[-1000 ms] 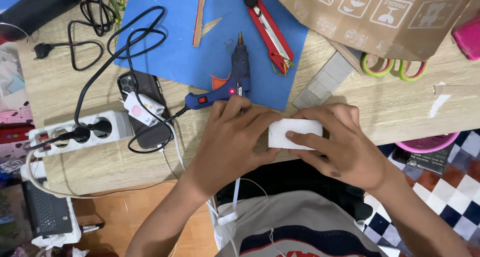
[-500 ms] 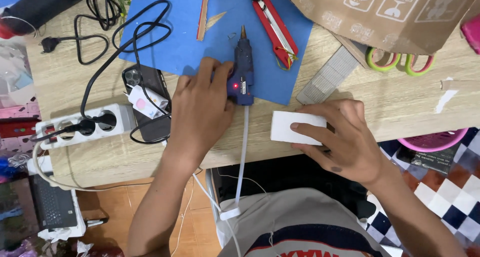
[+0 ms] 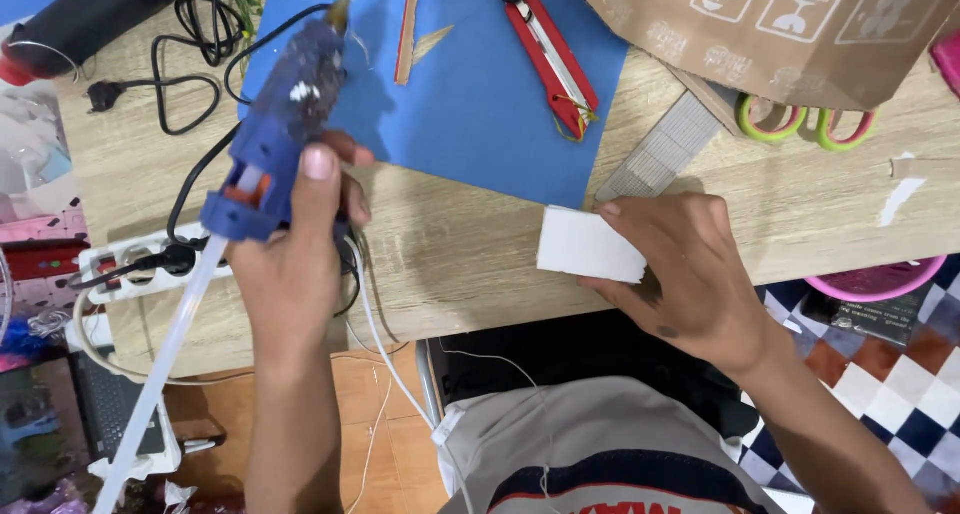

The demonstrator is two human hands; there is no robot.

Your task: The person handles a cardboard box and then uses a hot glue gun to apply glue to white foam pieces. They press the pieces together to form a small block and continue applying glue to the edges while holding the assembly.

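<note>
- Left of the blue sheet (image 3: 480, 104), at the table's edge, a white power strip (image 3: 120, 269) is laid with black plugs seated in it, so that the corded tools are fed from close by
- Over the blue sheet's left edge the blue glue gun (image 3: 285, 124) is held raised off the table (image 3: 470, 264), its nozzle turned away from the body and a clear glue stick (image 3: 160, 364) trailing out of its back toward the floor
- Round the gun's grip the left hand (image 3: 300, 264) is clenched, thumb laid flat along the body, which reads as a grasp suited to steadying and aiming the tool
- On the blue sheet itself a thin wooden strip (image 3: 407, 29) and a red utility knife (image 3: 550, 49) are left lying flat, within reach, the sheet seemingly serving as a work mat under them
- Just below the blue sheet's lower right corner a small white block (image 3: 590, 246) is pinned against the table near its front edge
- By the right hand (image 3: 690, 274) the block is grasped from its right side, fingers over the top, leaving its left face bare and turned toward the gun
- Right of the blue sheet a brown cardboard box (image 3: 790, 24) is propped over green-handled scissors (image 3: 800, 124), which are half hidden beneath it
</note>
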